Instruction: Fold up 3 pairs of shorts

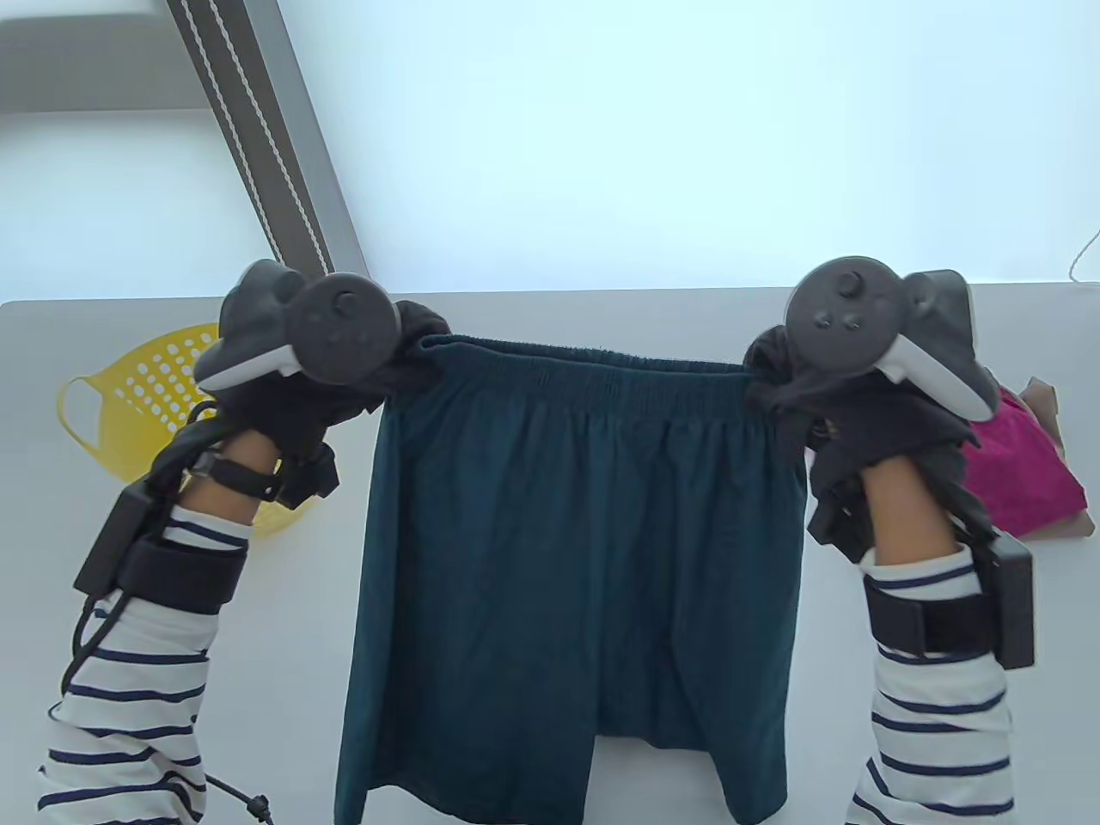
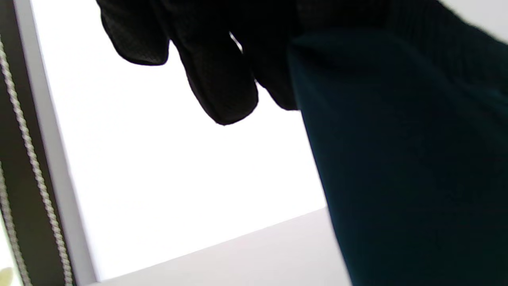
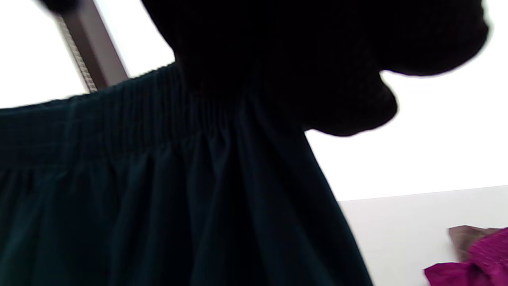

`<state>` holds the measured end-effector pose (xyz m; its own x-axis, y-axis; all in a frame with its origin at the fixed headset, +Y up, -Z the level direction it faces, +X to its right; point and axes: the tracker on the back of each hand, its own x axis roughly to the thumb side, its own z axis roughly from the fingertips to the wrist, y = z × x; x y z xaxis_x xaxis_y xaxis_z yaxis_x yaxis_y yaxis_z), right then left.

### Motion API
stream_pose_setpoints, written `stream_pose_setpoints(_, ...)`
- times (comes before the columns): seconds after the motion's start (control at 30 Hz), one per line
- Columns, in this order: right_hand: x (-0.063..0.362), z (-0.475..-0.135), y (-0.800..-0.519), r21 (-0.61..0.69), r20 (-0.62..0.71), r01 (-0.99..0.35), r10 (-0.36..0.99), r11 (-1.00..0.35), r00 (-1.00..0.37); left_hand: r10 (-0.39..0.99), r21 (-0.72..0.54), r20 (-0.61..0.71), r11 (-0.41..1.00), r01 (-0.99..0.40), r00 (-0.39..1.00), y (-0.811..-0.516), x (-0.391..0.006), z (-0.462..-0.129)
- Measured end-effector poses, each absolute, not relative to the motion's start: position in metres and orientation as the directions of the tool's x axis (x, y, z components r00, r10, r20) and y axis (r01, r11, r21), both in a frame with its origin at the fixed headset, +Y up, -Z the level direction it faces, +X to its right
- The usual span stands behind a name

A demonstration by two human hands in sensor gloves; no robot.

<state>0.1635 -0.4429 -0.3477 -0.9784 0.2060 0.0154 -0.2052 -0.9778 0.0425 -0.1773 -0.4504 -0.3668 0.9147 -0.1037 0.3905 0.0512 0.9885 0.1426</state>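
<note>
A pair of dark teal shorts (image 1: 567, 550) is held up above the white tabletop (image 1: 601, 326), spread to full width and hanging with both leg openings downward. The left hand (image 1: 284, 378) has its grip closed on the left corner of the elastic waistband (image 1: 593, 374), and the right hand (image 1: 825, 395) has its grip closed on the right corner; the waistband is stretched nearly straight between them. In the left wrist view, gloved fingers (image 2: 222, 87) are seen beside the cloth edge, and in the right wrist view the gathered band is seen running into the glove.

This pair is judged to be at the shaking-out stage: no fold is made in it yet. On the right of the tabletop a magenta garment (image 1: 1023, 464) is seen lying on a brown one (image 1: 1044, 400); whether these are shorts, or folded, cannot be told, since they are partly hidden by the right arm. A yellow perforated basket (image 1: 146, 395) is seen on the left behind the left forearm.

At least the laying-down and folding of the teal pair is left; the count of finished pairs cannot be settled.
</note>
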Motion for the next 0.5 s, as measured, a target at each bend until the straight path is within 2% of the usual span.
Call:
stream_pose_setpoints(0.03,0.155,-0.354,-0.445,-0.033,-0.017,-0.176,0.176,-0.984,-0.984,-0.208,0.291,0.296,0.949,0.119,0.932,-0.448,-0.170,-0.367)
stream_pose_setpoints(0.07,0.146,-0.352,-0.442,-0.181,-0.056,-0.139,0.151,-0.974,-0.987,-0.276,0.472,0.177,0.866,0.164,0.945,-0.440,-0.166,-0.364)
stream_pose_setpoints(0.1,0.140,-0.346,-0.438,-0.364,-0.073,-0.105,0.140,-0.926,-0.987,-0.283,0.583,0.090,0.792,0.180,0.955,-0.434,-0.165,-0.360)
stream_pose_setpoints(0.13,0.135,-0.330,-0.430,-0.709,-0.062,-0.069,0.159,-0.702,-0.985,-0.263,0.731,-0.021,0.654,0.195,0.964,-0.421,-0.168,-0.353)
stream_pose_setpoints(0.17,0.132,-0.319,-0.420,-0.828,-0.024,-0.062,0.146,-0.558,-0.989,-0.237,0.794,-0.035,0.584,0.171,0.971,-0.411,-0.173,-0.348)
stream_pose_setpoints(0.2,0.132,-0.310,-0.415,-0.836,-0.013,-0.060,0.129,-0.546,-0.992,-0.191,0.825,0.016,0.558,0.095,0.981,-0.400,-0.179,-0.343)
stream_pose_setpoints(0.23,0.134,-0.303,-0.410,-0.829,0.070,-0.136,0.140,-0.543,-0.988,-0.127,0.835,0.069,0.550,0.012,0.989,-0.391,-0.188,-0.338)
stream_pose_setpoints(0.3,0.137,-0.298,-0.411,-0.767,0.180,-0.246,0.170,-0.593,-0.969,-0.080,0.827,0.134,0.558,-0.067,0.988,-0.389,-0.198,-0.333)
stream_pose_setpoints(0.4,0.139,-0.294,-0.429,-0.722,0.232,-0.260,0.129,-0.641,-0.964,-0.194,0.834,0.146,0.551,-0.015,0.970,-0.408,-0.205,-0.330)
stream_pose_setpoints(0.5,0.141,-0.293,-0.472,-0.660,0.248,-0.180,0.015,-0.730,-0.969,-0.307,0.798,0.188,0.601,0.037,0.933,-0.450,-0.209,-0.326)
